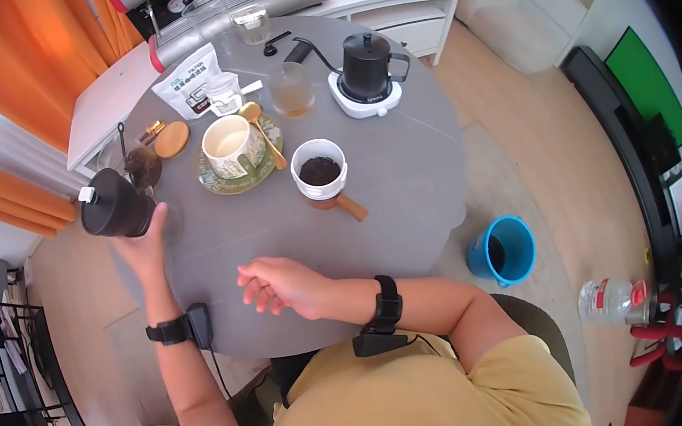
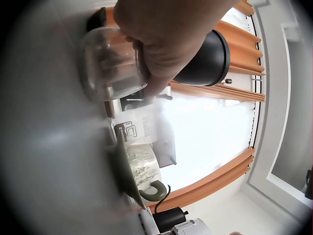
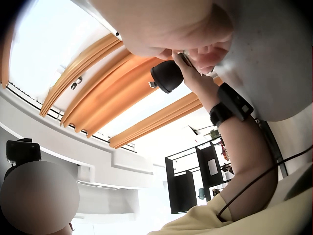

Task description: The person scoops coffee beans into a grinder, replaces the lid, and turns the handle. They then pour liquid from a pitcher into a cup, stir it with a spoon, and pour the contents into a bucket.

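Observation:
My left hand grips a black manual coffee grinder at the table's left side. In the left wrist view, the grinder's clear glass jar shows low by the tabletop, and its black upper part rises past the hand. My right hand hangs loosely curled over the table's front edge, holding nothing. Ahead of it stands a white cup-shaped dripper with dark coffee grounds inside and a wooden handle pointing toward me.
Behind are a patterned cup on a green saucer, a gold spoon, a glass of amber liquid, and a black gooseneck kettle on its white base. A wooden lid lies beyond the grinder. A blue bucket stands right.

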A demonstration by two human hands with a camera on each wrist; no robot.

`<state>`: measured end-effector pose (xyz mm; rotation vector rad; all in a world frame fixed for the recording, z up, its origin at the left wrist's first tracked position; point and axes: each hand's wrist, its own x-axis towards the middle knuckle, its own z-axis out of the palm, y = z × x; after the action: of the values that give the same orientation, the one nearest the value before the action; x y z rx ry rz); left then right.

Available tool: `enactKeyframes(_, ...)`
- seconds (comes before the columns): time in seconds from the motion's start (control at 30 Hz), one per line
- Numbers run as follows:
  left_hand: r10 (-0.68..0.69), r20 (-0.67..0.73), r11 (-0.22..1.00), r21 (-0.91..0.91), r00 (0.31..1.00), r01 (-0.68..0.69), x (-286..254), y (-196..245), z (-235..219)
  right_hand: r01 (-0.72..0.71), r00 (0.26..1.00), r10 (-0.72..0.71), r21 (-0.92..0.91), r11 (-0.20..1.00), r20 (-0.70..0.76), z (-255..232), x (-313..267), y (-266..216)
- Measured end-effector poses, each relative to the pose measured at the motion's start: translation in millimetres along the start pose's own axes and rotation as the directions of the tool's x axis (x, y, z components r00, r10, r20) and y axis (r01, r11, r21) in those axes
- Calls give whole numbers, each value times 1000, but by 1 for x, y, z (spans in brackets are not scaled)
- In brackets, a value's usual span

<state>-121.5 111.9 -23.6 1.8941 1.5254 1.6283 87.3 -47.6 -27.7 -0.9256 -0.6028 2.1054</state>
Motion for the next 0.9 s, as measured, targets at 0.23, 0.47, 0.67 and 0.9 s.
enactKeyframes(0.23,8,-389,996,-82,921,-43,-42,86,-11,177,978,-151,-178,968,147,6,-18,-14)
enactKeyframes(0.47,50,621,998,-5,782,-60,-67,149,37,720,646,-748,-204,663,-153,-28,-77,-89)
enactKeyframes(0.67,-213,976,796,144,49,589,-85,170,74,772,-74,-883,-587,244,-464,-152,-74,-181)
enactKeyframes(0.9,-111,993,311,76,-43,947,-116,161,104,681,-184,-847,-686,256,-499,-209,-30,-216)
